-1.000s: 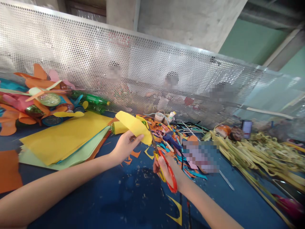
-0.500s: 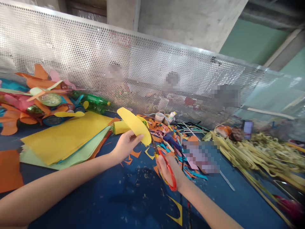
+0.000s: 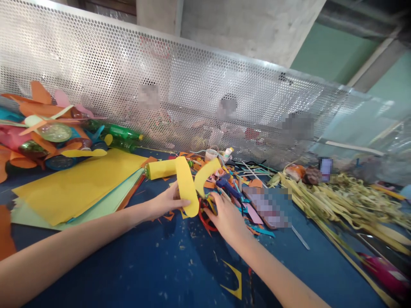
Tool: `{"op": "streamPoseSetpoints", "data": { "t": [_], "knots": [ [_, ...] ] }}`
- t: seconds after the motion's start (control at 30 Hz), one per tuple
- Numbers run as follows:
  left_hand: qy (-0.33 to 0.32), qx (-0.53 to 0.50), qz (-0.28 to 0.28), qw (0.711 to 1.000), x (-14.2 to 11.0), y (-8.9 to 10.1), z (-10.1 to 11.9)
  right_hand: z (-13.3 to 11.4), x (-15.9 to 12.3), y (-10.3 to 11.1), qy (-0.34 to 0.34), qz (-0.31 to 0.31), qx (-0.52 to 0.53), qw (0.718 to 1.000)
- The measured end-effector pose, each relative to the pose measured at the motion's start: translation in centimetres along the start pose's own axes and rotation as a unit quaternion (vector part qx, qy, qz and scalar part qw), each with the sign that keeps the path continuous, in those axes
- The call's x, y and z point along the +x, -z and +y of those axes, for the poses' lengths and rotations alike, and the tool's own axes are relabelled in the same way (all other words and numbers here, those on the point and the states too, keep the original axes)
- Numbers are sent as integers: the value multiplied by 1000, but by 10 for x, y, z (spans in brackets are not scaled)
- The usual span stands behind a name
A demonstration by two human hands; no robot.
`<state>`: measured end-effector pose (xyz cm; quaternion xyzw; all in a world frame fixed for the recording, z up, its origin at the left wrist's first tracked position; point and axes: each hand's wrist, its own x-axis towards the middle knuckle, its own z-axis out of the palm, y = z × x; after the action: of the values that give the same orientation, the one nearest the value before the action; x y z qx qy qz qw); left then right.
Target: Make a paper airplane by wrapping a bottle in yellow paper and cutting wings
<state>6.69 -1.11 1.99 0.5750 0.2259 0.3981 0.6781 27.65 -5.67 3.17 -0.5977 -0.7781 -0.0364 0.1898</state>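
My left hand [image 3: 171, 200] pinches a yellow paper strip [image 3: 186, 182] with rounded ends, thumb in front and fingers behind. To its right my right hand [image 3: 226, 214] has its thumb and fingers at the red handles of the scissors [image 3: 205, 220]; the blades are hard to make out. A second, curved yellow paper piece [image 3: 205, 175] sits just beyond my right fingertips. Behind the strip lies a green bottle wrapped in yellow paper [image 3: 162, 169], partly hidden.
Stacked coloured paper sheets [image 3: 80, 179] and paper-trimmed bottles [image 3: 54, 132] are on the left. Paper scraps, a blue glue gun [image 3: 229, 186] and a phone [image 3: 268, 207] lie on the right, with dried plant strips [image 3: 321, 205] farther over. A perforated metal screen [image 3: 192, 85] runs along the back.
The scissors have come away from the yellow strip, lower and turned, with their handles now at my right fingertips. My left hand has tilted the strip more upright. The separate curved yellow piece now shows.
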Motion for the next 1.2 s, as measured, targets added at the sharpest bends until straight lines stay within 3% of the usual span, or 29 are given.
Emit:
{"op": "streamPoseSetpoints", "data": {
  "t": [0.17, 0.23, 0.3, 0.4, 0.53, 0.67, 0.8, 1.0, 1.2],
  "knots": [
    [44, 5, -58, 997, -18, -2, 2, -13, -6, 3, 166, 45, 161, 972],
    [61, -23, -82, 994, -23, -4, 1, -16, -6, 3, 195, 53, 213, 956],
    [66, -86, -60, 992, -24, -6, -1, -17, -6, 1, 201, 56, 259, 943],
    [74, -178, 22, 981, -21, -7, -6, -18, -4, -3, 168, 33, 321, 931],
    [96, -155, 56, 982, -16, -7, -8, -16, -4, -14, 85, -25, 380, 921],
    [95, -101, 41, 989, -16, -6, -11, -14, -6, -24, -21, -59, 431, 900],
    [95, -47, 12, 994, -17, -6, -14, -12, -6, -30, -84, -44, 465, 880],
    [94, -20, -2, 995, -19, -5, -14, -11, -4, -32, -107, -31, 475, 873],
    [62, 93, -40, 993, -19, -6, -14, -11, -5, -31, -108, -18, 423, 899]
  ]
}}
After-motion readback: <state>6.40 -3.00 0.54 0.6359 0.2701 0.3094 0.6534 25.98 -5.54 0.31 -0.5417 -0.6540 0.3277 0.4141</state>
